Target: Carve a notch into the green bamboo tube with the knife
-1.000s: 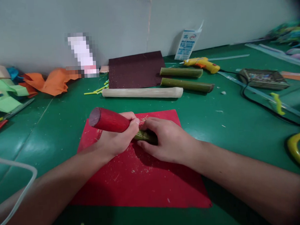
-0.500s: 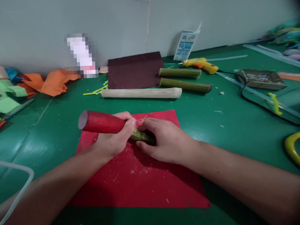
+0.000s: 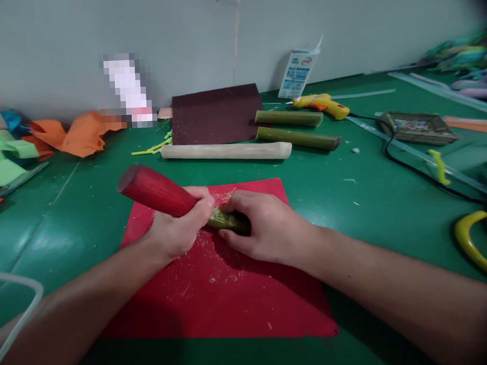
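My left hand is closed around the thick red wooden handle of a carving tool. Its butt end points up and to the left, and the working end is hidden by my fingers. My right hand grips a short green bamboo piece from the right, thumb in front and fingers behind. Pale cut marks show on the bamboo's upper side, close to the left thumb. Both hands are over a red mat strewn with fine pale shavings.
Behind the mat lie a pale stripped bamboo length, two green bamboo halves and a dark brown sheet. To the right are a yellow glue gun with its cord, a small tray and yellow-handled scissors. Orange paper lies left.
The red handle has tilted, its butt end moving left and rising slightly. My right hand keeps its grip on the bamboo. The whole view has shifted a little.
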Tool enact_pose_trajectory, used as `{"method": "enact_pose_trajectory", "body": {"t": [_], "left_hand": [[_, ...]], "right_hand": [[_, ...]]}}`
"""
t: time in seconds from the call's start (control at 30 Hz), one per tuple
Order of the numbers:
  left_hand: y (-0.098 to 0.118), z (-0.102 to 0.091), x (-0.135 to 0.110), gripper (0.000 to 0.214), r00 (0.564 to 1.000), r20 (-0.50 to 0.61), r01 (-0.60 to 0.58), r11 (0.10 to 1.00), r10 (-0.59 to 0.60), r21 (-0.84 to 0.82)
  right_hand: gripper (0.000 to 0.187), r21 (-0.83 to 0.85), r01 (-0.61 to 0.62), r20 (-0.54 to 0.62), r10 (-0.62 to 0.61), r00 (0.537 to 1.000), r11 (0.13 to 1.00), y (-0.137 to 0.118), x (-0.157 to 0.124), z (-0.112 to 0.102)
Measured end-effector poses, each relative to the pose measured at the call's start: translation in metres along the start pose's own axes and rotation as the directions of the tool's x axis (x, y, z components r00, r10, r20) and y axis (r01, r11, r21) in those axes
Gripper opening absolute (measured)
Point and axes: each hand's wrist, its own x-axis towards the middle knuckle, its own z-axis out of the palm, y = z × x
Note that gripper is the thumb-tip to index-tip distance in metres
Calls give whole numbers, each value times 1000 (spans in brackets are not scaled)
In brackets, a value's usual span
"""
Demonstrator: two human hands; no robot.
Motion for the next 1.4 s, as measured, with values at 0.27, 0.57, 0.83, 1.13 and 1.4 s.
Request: {"method": "enact_pose_trajectory", "body": {"t": [0.27,0.57,0.83,1.13,1.4], "left_hand": [[-4,2,1,29,998,14,-69,995,68,72],[6,0,-1,32,996,83,-51,992,41,119],[-5,4,0,29,998,-65,-22,999,24,34],[5,3,0,28,997,60,-64,993,58,99],[0,4,-1,31,996,-81,33,999,-33,-7]], "right_hand": [[21,-24,-3,8,3,1000,1000,-1,1,-1],[20,6,5,2,-6,1000,1000,-1,1,-1],[23,-20,-19,-4,19,1000,1000,0,1,-1],[23,-7,-18,7,18,1000,1000,0,1,-1],[20,-14,-15,-15,15,1000,1000,1,2,-1]]}}
